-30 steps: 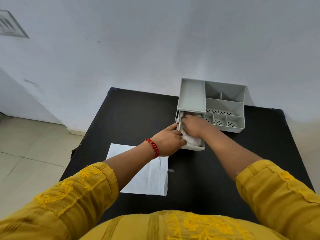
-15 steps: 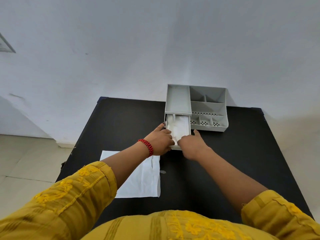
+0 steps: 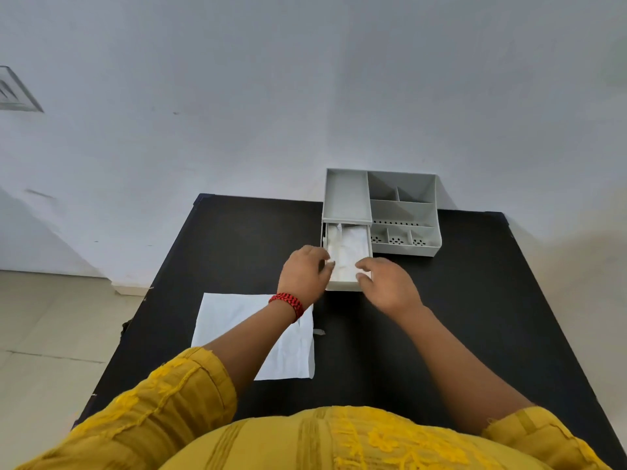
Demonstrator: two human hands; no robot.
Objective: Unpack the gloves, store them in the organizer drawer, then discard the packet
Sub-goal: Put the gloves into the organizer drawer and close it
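A grey organizer (image 3: pixel 402 212) stands at the far middle of the black table (image 3: pixel 475 317). Its drawer (image 3: pixel 344 285) is pulled out toward me, and white gloves (image 3: pixel 347 247) lie flat inside it. My left hand (image 3: pixel 303 274) rests against the drawer's front left corner, fingers curled on the rim. My right hand (image 3: pixel 388 286) is at the front right corner, with fingertips on the drawer's front edge. The flat white packet (image 3: pixel 237 327) lies on the table left of centre, partly under my left forearm.
A small scrap (image 3: pixel 319 332) lies on the table beside the packet's right edge. The organizer backs onto a pale wall (image 3: pixel 305 96). Tiled floor (image 3: pixel 51 334) lies past the table's left edge.
My right hand has come out of the drawer and gone to its front edge, leaving the gloves lying flat inside. My left hand stays at the drawer's left corner.
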